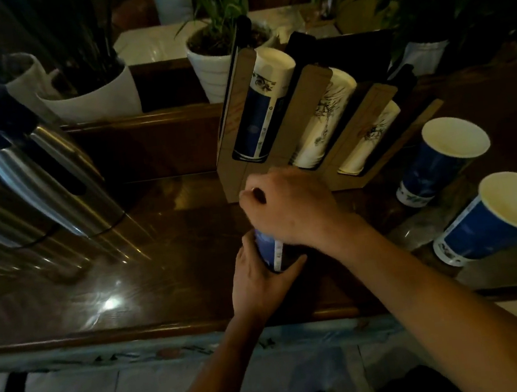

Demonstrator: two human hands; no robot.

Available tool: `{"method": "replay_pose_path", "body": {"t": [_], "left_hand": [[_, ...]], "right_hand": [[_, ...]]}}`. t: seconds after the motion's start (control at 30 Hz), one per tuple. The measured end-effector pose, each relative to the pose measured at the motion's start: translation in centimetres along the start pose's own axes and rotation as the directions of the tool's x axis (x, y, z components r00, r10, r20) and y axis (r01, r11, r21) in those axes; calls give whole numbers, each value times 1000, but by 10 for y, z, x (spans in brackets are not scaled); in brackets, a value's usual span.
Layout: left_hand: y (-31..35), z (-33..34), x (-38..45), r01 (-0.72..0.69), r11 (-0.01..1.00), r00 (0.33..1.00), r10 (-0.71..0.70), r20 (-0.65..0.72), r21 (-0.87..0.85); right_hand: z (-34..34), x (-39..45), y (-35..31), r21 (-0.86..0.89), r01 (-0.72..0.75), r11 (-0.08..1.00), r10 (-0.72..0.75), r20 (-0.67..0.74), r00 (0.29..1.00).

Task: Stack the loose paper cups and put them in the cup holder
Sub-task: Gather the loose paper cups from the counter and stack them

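Observation:
A blue paper cup (pixel 269 253) stands on the dark wooden counter (pixel 162 272) in the middle of the view. My left hand (pixel 257 280) grips its lower side. My right hand (pixel 291 208) covers its top with curled fingers and hides the rim. Behind them stands the cardboard cup holder (pixel 293 120) with three slanted slots. A blue cup stack (pixel 257 121) fills the left slot; white patterned stacks (pixel 326 119) fill the other two. Two loose blue cups stand upright at the right, one further back (pixel 435 164), one nearer (pixel 495 222).
Steel thermos jugs (pixel 36 177) stand at the left of the counter. White plant pots (pixel 92 95) line the ledge behind. The counter's front edge (pixel 137 334) runs across below my hands, with tiled floor under it.

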State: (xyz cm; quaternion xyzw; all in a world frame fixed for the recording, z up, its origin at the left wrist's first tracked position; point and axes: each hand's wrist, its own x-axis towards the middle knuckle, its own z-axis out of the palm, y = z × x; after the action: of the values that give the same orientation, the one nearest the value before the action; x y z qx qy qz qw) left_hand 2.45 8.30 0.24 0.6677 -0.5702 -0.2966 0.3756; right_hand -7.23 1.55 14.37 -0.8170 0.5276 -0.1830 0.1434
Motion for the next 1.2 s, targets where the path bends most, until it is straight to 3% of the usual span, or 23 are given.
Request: {"method": "replay_pose_path", "body": {"t": [0.1,0.2,0.33,0.43,0.53,0.7,0.9,1.03,1.2], "left_hand": [[0,-1,-2,-23,1000,1000,23,-10,2],[-1,0,-2,-50,998,999,49,14,36],[-1,1,-2,-82,990,996,84,-8,114],[0,0,-4,-108,983,994,110,-9,148],[0,-2,-6,-135,983,991,134,17,124],[0,-1,-6,-154,985,988,151,44,80],[-5,0,-5,-170,985,985,170,9,21],[-8,0,-3,-154,986,988,156,21,-59],[-6,-1,-5,-148,986,988,150,28,-77]], "right_hand": [[-22,16,21,216,-214,953,169,209,963],[-27,16,33,325,-295,898,214,261,941],[-18,6,38,375,-268,888,224,158,962],[-17,-6,52,520,-265,812,293,29,956],[-14,-22,60,597,-168,784,289,-112,951],[-16,-47,65,533,-88,842,128,-38,991],[-30,-82,79,417,1,909,59,-130,990],[-39,-106,100,371,-38,928,102,-155,983],[-65,-141,116,382,28,924,99,-309,946]]}}
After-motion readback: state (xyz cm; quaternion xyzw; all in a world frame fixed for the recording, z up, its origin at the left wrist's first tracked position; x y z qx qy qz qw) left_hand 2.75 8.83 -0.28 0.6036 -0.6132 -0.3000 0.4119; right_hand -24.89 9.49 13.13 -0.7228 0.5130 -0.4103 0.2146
